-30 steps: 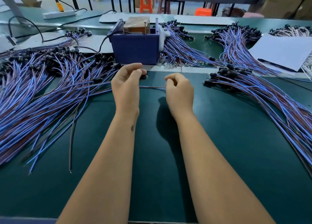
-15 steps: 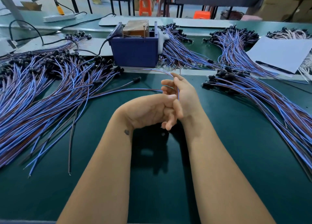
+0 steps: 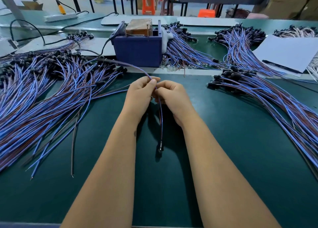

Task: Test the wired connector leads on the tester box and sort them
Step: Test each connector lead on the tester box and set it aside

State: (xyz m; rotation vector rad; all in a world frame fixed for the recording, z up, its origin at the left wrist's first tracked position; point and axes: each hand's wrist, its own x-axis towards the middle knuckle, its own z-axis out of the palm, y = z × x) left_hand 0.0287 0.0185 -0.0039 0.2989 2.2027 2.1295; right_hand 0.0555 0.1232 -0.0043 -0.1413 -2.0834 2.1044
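Left hand (image 3: 140,94) and right hand (image 3: 173,97), fingers pinched together, both grip one lead (image 3: 161,122) above the counter (image 3: 240,141).

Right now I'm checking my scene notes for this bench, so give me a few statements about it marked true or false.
1. Both hands pinch one lead between them. True: left hand, right hand.
2. That lead's black connector hangs down between the forearms. True.
3. The tester box is red. False: it is dark blue.
4. The big pile of leads lies only at right. False: piles lie on both sides.
5. The held lead is plugged into the box. False: it is not.
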